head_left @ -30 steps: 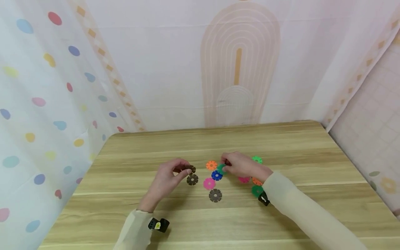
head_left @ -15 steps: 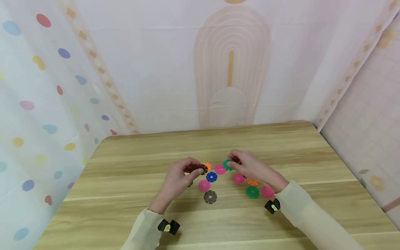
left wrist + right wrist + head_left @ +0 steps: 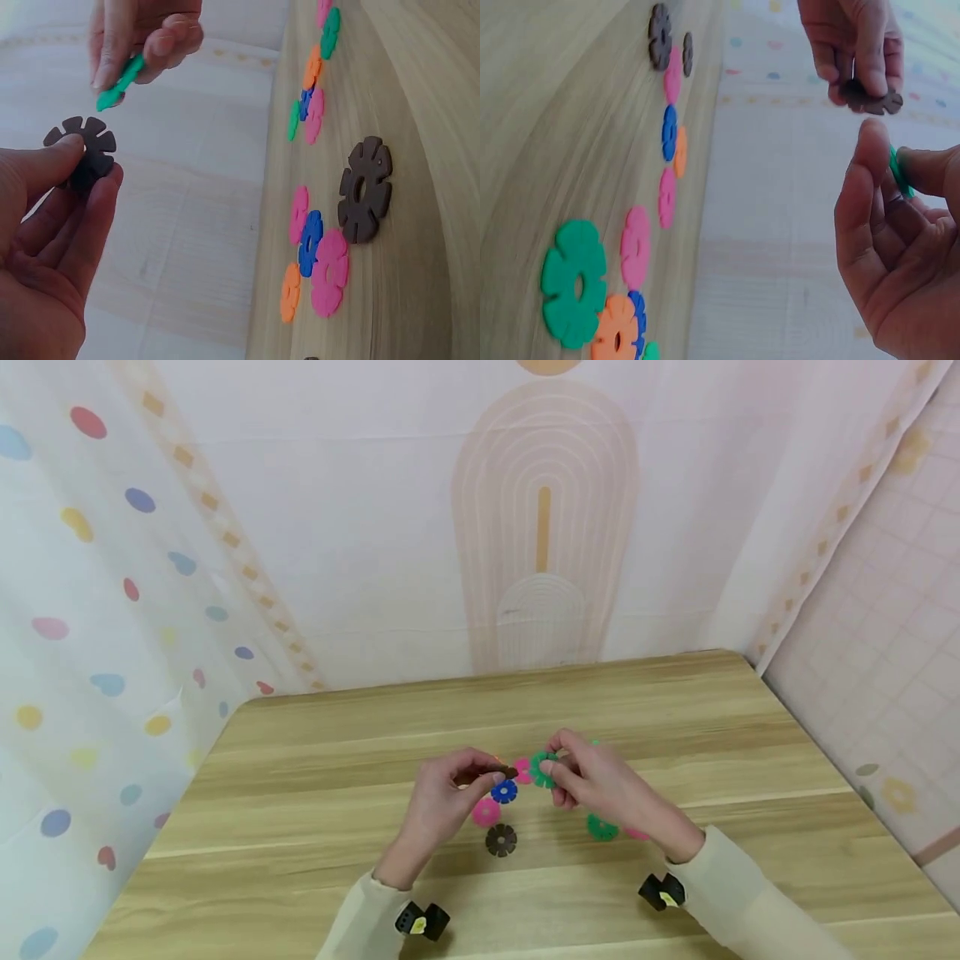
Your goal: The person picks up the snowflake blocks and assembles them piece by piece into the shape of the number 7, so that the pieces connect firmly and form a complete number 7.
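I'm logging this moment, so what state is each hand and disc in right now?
Left hand: raised, pinching a brown disc.
Right hand: raised, pinching a green disc.
Second brown disc: flat on the table, untouched.
Blue disc: on the table, untouched.
Second green disc: flat on the table, untouched.

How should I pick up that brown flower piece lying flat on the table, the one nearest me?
Take the brown flower piece by its notched rim, from above. It lies flat on the table, so there is probably no edge to slide under; pinch two opposite petals with thumb and finger. It sits apart from the pink piece, so the near side looks free to come in from.
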